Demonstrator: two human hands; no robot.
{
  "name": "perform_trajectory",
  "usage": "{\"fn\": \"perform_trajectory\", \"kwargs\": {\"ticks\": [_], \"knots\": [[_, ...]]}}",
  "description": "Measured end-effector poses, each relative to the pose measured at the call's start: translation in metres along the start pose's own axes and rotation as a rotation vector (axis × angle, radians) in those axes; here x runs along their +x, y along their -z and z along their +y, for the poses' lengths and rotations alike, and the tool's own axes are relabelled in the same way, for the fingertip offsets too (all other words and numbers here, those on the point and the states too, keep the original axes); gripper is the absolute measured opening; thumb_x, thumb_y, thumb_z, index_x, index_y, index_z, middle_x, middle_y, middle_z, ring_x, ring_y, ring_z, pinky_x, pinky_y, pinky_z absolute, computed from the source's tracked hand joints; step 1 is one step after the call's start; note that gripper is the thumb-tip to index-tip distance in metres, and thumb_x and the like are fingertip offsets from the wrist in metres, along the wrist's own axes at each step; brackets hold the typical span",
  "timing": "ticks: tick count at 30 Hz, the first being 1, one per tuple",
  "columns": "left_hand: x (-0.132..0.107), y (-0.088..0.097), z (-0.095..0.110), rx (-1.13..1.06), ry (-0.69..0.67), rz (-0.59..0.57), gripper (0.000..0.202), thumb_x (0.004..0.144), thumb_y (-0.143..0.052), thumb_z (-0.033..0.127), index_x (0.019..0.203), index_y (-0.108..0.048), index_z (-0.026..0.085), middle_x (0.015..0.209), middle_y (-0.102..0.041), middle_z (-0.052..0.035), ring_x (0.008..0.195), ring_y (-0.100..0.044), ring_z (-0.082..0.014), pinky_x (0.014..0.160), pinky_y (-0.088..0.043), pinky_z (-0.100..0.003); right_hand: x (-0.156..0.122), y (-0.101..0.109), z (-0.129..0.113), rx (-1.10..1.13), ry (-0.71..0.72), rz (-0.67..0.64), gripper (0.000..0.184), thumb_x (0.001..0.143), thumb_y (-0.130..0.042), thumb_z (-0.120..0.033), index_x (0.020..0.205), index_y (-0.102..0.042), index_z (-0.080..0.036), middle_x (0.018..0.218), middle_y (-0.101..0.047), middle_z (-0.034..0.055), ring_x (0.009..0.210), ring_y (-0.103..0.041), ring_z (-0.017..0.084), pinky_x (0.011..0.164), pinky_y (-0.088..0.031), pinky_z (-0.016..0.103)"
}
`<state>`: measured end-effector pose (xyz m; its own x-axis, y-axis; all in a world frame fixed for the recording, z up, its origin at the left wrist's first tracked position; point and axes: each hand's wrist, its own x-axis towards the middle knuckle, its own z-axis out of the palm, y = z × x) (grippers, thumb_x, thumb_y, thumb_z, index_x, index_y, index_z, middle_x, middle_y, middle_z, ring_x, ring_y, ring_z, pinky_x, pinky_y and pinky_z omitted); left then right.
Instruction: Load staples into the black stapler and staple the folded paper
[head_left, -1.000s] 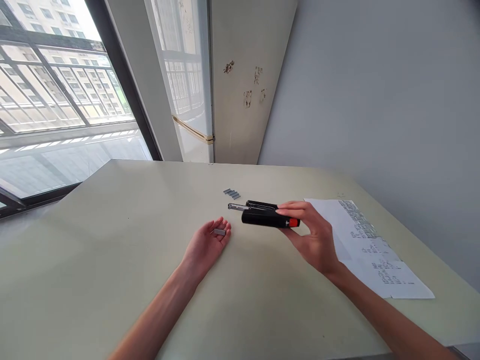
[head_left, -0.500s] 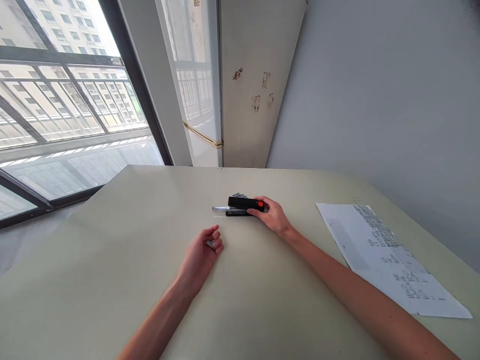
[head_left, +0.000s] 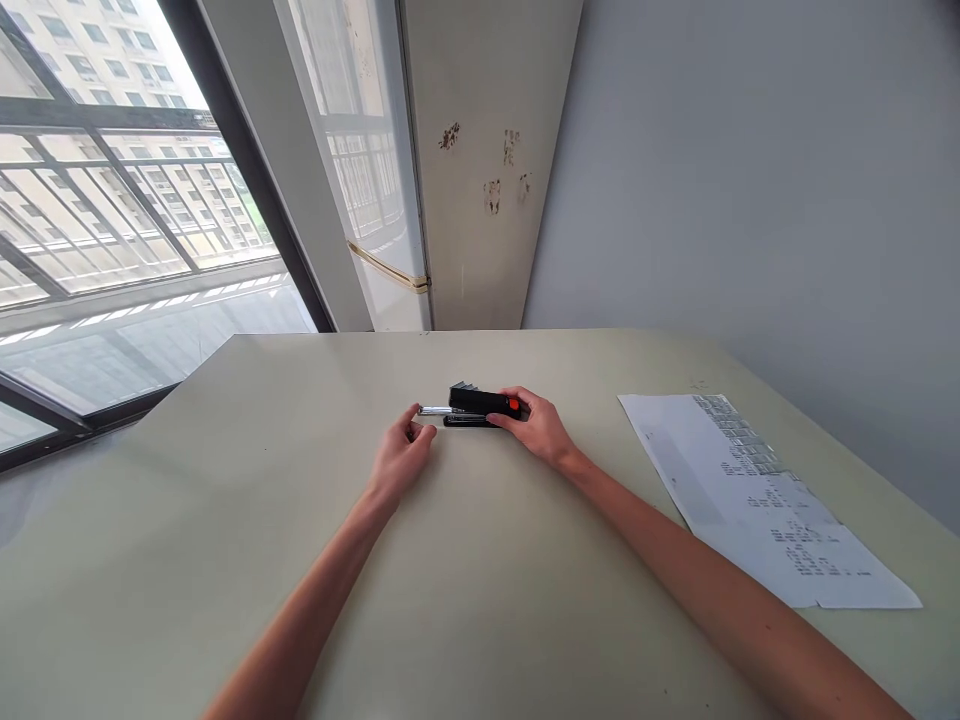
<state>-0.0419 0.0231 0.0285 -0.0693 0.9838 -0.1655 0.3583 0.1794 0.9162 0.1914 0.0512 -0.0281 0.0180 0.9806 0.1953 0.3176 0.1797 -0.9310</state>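
Observation:
A black stapler (head_left: 480,402) with an orange-red patch at its rear lies on the table, its shiny metal staple tray (head_left: 433,411) sticking out to the left. My right hand (head_left: 541,428) is closed around the stapler's rear end, thumb in front and fingers behind. At the tray's outer end is my left hand (head_left: 403,455), its index fingertip at or touching the metal. The left fingers are curled, and whatever they may hold is too small to make out. Just behind the stapler, grey ridged pieces that look like staple strips (head_left: 463,385) show partly.
A printed white sheet (head_left: 675,455) with a shiny blister-like strip along its edge lies on the pale table (head_left: 187,560) at right. Beyond the table stand a worn white refrigerator (head_left: 487,250), a grey wall (head_left: 735,170) and a large window (head_left: 112,200) at left.
My left hand has moved forward, away from me, up to the end of the staple tray. The right hand keeps its grip on the stapler. The view has shifted slightly.

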Motion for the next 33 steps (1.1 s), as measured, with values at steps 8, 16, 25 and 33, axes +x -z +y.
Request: {"fn": "perform_trajectory", "kwargs": {"ticks": [8,16,25,33], "knots": [[-0.002,-0.004,0.004,-0.044,0.038,-0.022,0.077,0.077,-0.063,0.033,0.149,-0.057,0.009,0.063,-0.030,0.0088,0.057,-0.029,-0.0122,0.055,-0.023,-0.026,-0.002,0.000,-0.001,-0.015,0.015,0.017,0.045,0.077,-0.079,-0.058,0.107,-0.073,-0.024,0.101,-0.076,0.0030,0.094,-0.068,0.024,0.090,-0.053,0.038],[-0.001,-0.030,0.005,-0.106,0.027,-0.068,0.068,0.077,-0.064,0.029,0.143,-0.062,0.013,0.065,-0.037,0.0082,0.058,-0.033,-0.0114,0.056,-0.028,-0.024,-0.002,-0.003,-0.001,-0.033,0.032,0.025,0.044,0.079,-0.077,-0.057,0.109,-0.071,-0.025,0.106,-0.077,0.0030,0.097,-0.069,0.025,0.091,-0.053,0.038],[-0.019,-0.030,-0.001,-0.291,0.072,0.016,0.054,0.084,-0.070,0.029,0.135,-0.066,0.016,0.067,-0.039,0.0080,0.058,-0.036,-0.0102,0.056,-0.032,-0.022,0.002,-0.008,-0.007,-0.091,0.083,0.024,0.034,0.086,-0.073,-0.047,0.112,-0.070,-0.025,0.110,-0.076,0.0040,0.101,-0.069,0.025,0.097,-0.053,0.040],[-0.049,-0.045,0.016,-1.089,0.459,-0.227,0.025,0.098,-0.057,0.028,0.103,-0.071,0.009,0.096,-0.071,-0.0158,0.087,-0.071,-0.0202,0.079,-0.059,-0.030,-0.074,0.013,-0.056,-0.326,0.389,-0.023,0.030,0.098,-0.064,-0.039,0.127,-0.064,-0.032,0.143,-0.059,0.0104,0.136,-0.055,0.031,0.111,-0.049,0.051]]}}
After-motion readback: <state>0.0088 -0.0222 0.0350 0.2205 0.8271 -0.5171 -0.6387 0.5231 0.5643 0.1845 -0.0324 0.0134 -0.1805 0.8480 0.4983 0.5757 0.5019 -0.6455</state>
